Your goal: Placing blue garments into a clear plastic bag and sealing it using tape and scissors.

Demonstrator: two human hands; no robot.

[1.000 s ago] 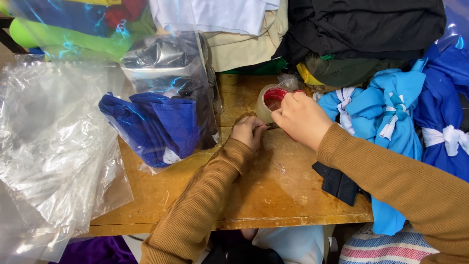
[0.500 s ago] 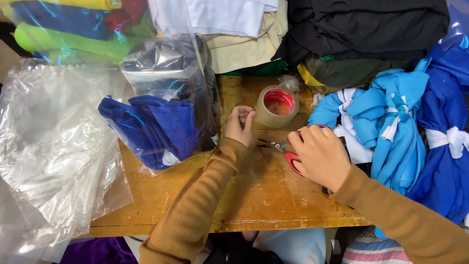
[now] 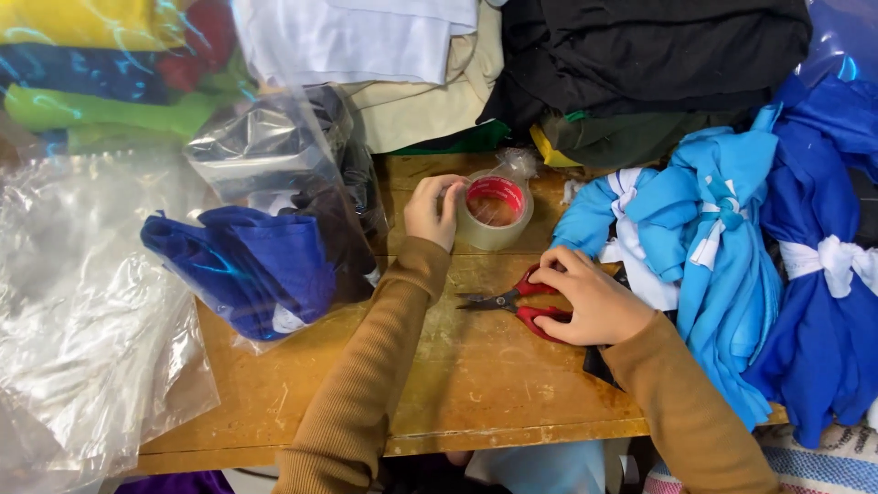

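resting on worn wooden bench [image 3: 476, 384] | left hand [image 3: 432, 210] fingers curled against tape roll [image 3: 495, 213] | right hand [image 3: 585, 306] fingers gripping red scissors [image 3: 512, 300] | clothing piles around

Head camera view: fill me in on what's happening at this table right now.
A person in brown sleeves works at a wooden table crowded with folded and bundled clothes. The left hand rests against a roll of clear tape with a red core. The right hand lies on the red handles of a pair of scissors flat on the table, blades nearly closed. A clear bag holding dark blue cloth lies to the left.
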